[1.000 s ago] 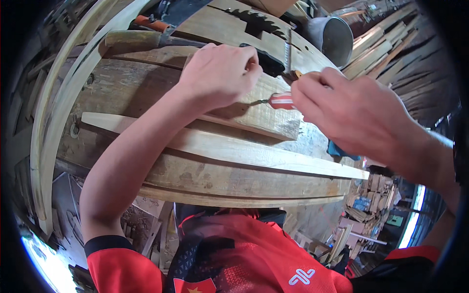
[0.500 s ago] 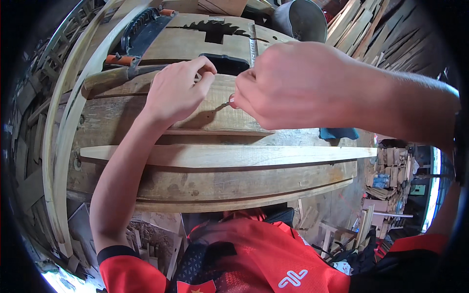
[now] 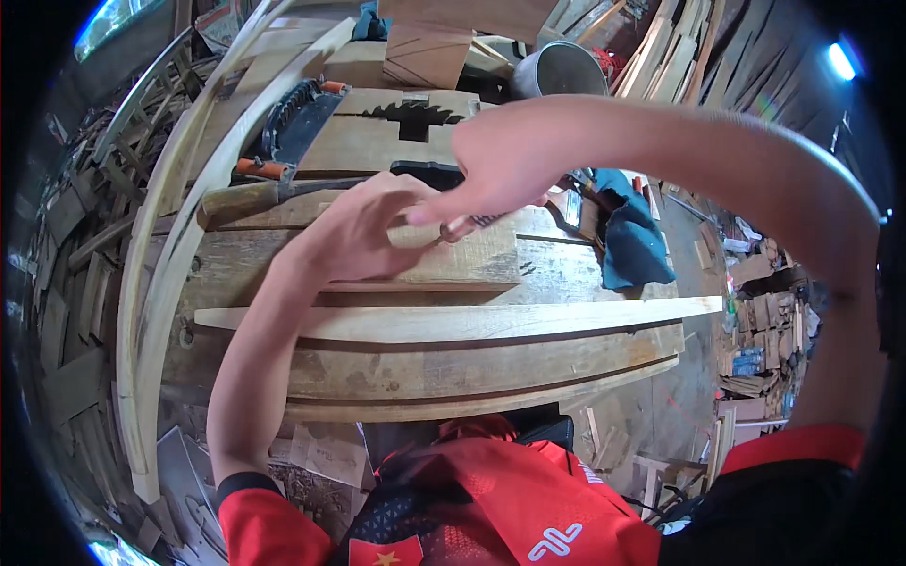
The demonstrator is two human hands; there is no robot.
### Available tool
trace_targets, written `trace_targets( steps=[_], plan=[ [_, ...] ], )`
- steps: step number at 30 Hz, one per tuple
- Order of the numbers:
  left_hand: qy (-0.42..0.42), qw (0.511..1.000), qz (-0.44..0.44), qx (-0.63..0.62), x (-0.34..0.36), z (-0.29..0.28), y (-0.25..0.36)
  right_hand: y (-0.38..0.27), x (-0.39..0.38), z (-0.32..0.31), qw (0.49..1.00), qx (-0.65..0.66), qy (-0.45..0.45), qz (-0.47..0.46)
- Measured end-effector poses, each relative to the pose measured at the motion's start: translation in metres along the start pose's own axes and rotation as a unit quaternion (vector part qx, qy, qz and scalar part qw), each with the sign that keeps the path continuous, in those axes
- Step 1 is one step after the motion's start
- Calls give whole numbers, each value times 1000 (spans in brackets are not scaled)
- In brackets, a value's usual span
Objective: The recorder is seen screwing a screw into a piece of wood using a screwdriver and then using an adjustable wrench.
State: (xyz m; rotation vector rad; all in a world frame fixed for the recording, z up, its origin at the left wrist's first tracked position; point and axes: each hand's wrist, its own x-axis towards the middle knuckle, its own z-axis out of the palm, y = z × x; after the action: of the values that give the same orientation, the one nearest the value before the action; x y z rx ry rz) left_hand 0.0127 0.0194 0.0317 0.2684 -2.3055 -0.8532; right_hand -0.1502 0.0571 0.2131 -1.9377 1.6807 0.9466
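My right hand (image 3: pixel 514 160), slightly blurred, is closed round a small tool with a reddish end (image 3: pixel 457 229) and a thin tip pointing left; most of it is hidden by the fingers. Facing it, my left hand (image 3: pixel 363 231) has curved fingers with a gap between thumb and forefinger, close to the tool's tip and the right fingertips. Nothing shows in its grasp. Both hands are over a pale flat board (image 3: pixel 477 259) on the workbench. Nearer me lies a long tapered wooden strip (image 3: pixel 453 322).
Behind the hands, a toothed saw blade (image 3: pixel 415 115) stands in a slot. On the left are a wooden-handled tool (image 3: pixel 236 201), a blue tool with orange grips (image 3: pixel 297 127) and long curved strips (image 3: pixel 142 283). A blue cloth (image 3: pixel 637 241) hangs right; a metal bucket (image 3: pixel 566 74) is behind.
My right hand has shifted left and its forearm has swung up, uncovering the blue cloth. My left hand has lowered toward the tool, its fingers parting. The whole view has shifted.
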Motion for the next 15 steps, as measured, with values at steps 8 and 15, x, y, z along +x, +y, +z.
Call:
trace_targets(
  steps=[8,15],
  plan=[
    [-174,959,-138,173,13,-9,29,77,-35,64,922,191,307,-137],
    [-137,949,-273,-74,33,-32,5,128,9,174,723,480,437,-236]
  ],
)
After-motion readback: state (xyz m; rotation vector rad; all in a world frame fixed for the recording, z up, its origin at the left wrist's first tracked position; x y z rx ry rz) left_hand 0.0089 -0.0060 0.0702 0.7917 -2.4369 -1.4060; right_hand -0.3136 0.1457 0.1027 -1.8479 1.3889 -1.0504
